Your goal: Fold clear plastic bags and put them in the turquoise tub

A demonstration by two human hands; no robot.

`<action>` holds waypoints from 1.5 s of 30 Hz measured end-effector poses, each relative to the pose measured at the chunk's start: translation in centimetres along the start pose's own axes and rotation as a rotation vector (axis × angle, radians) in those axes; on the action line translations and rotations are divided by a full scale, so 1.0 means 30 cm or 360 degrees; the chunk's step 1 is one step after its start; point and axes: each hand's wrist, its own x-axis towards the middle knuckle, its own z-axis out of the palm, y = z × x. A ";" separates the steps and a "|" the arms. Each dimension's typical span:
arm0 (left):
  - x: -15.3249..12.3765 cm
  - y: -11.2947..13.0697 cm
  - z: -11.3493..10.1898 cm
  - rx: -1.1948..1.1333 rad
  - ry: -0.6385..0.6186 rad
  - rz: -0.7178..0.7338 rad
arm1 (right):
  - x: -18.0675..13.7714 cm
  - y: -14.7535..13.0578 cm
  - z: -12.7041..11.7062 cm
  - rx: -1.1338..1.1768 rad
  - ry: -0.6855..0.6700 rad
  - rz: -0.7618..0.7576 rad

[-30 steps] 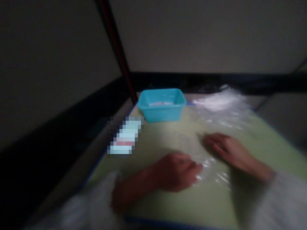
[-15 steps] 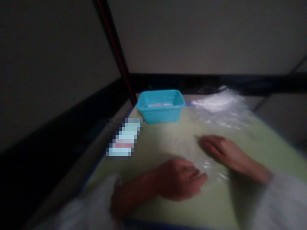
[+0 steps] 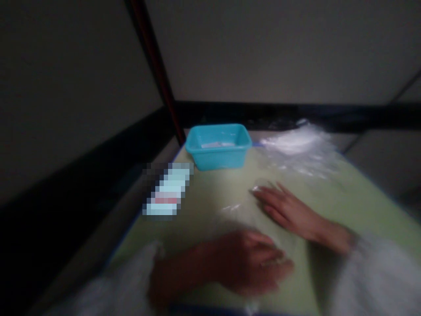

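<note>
A turquoise basin point(image 3: 219, 159) stands on the yellow-green desk point(image 3: 205, 191), and some pale thing, too blurred to name, lies in it. In front of the basin, on the side of the person, a thin clear plastic sheet or bag point(image 3: 234, 216) lies on the desk; its outline is difficult to see. The right hand point(image 3: 287, 213), in front of the basin and to its right, has the fingers extended and slightly spread, with shiny plastic at the fingertips. The left hand point(image 3: 251, 263) is farther in front of the basin, its fingers loosely bent; I cannot tell if they pinch the plastic. To the right of the basin lies a crumpled heap of clear plastic point(image 3: 297, 147). To the basin's front left is a bright pixelated rectangle point(image 3: 169, 191).
</note>
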 end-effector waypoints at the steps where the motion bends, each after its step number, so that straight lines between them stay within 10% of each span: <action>1: 0.000 0.003 0.003 -0.0016 -0.0001 0.0003 | 0.006 -0.005 0.003 0.0003 -0.0026 -0.0024; 11: -0.007 0.003 -0.007 -0.0168 0.0104 -0.0169 | -0.001 0.003 -0.041 0.0027 -0.0057 -0.0126; 20: -0.063 -0.156 -0.065 -0.0074 0.0030 -0.1076 | -0.051 0.087 -0.101 -0.0291 0.0230 0.0006; 28: -0.064 -0.166 -0.054 -0.0161 -0.0227 -0.1121 | -0.050 0.076 -0.097 -0.0310 0.0183 0.0003; 40: -0.068 -0.175 -0.039 0.0094 0.0166 -0.1346 | -0.023 0.088 -0.047 -0.0117 0.0204 0.0112; 45: -0.056 -0.131 -0.055 -0.0074 0.0341 -0.0921 | -0.066 0.132 -0.105 0.0037 0.0305 0.0460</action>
